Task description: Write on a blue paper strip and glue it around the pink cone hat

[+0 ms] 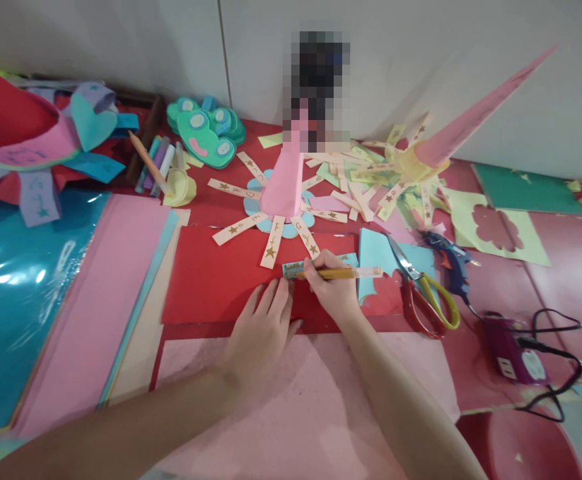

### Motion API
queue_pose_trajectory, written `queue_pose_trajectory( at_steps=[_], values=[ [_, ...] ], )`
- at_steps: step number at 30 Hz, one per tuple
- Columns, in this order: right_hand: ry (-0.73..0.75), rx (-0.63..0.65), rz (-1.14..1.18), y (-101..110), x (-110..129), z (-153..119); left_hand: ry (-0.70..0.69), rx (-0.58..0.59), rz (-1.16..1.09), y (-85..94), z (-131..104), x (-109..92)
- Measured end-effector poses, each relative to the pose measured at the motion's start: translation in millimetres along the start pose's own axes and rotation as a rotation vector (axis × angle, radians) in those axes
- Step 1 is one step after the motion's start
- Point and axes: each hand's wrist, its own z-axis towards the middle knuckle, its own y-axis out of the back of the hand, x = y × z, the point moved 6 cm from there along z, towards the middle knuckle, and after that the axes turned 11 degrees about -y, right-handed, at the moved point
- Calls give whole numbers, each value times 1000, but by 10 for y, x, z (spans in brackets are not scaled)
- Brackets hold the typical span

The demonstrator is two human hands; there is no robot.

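My right hand is closed around a gold pen, its tip on a small blue paper strip with gold writing. My left hand lies on a red sheet with its fingers extended, fingertips at the strip's left end. Just beyond stands a pink paper cone on a light blue scalloped base, ringed by cream strips with gold letters and stars. Scissors with red and yellow handles lie to the right, over the edge of light blue paper.
Stacked coloured sheets lie at the left, beside green frog cutouts and markers. A second cone stands back right. A glue gun, a purple box with a black cord and a red tub are at the right.
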Motion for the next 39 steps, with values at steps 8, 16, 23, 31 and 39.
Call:
queue_pose_trajectory(
  at_steps=[8, 16, 23, 31, 39],
  values=[
    [2, -10, -17, 12, 9, 1, -5, -1, 20, -9, -3, -9],
    [-8, -54, 40, 66, -39, 5, -16, -4, 56, 3, 4, -16],
    [-37, -26, 17, 56, -57, 18, -30, -7, 96, 21, 14, -16],
    [23, -41, -16, 54, -45, 4, -26, -11, 89, 15, 1, -20],
    [-39, -29, 17, 49, -81, 27, -27, -18, 56, 4, 2, -16]
  ],
)
